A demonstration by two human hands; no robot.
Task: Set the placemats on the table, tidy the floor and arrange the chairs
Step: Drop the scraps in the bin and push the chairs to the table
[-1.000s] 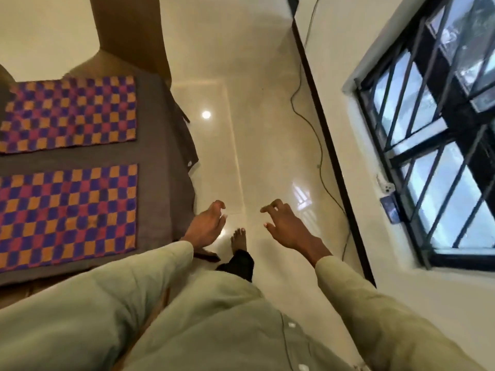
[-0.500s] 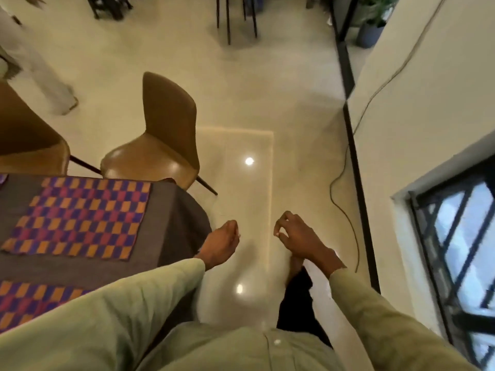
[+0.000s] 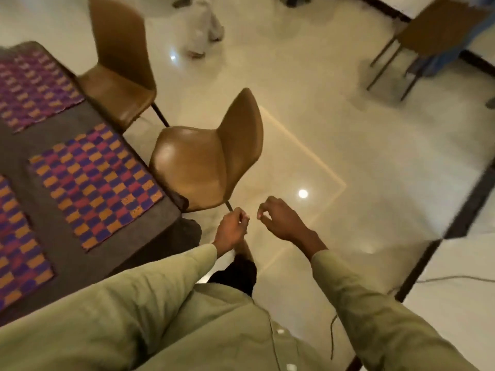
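The placemats look done, so by my reckoning I am on the chairs now. My left hand (image 3: 231,231) and right hand (image 3: 278,219) hang in front of me over the floor (image 3: 348,145), close to each other but not touching, and neither grip holds anything; the fingers of both are loosely curled on air.

The nearest chair (image 3: 206,156) stands just beyond my hands, at the near right corner of the desk (image 3: 80,253). It is a tan shell with a smooth, glossy seat and thin dark legs. Its seat edge is right against the draped cloth and its back is turned away to the right, so it sits skewed to the desk rather than square. I judge the next move is to reach forward, take the top of the backrest, and turn and slide it straight; the polished floor should let the legs glide, so I would push gently.

A second chair (image 3: 120,62) of the same make stands farther along the same side, and a third chair (image 3: 439,30) is well apart at the far right. Three checked purple-and-orange mats lie flat on the grey cloth: the middle placemat (image 3: 96,186), the near placemat (image 3: 18,253) and the far placemat (image 3: 34,87). A thin cable (image 3: 450,277) trails on the floor to my right.
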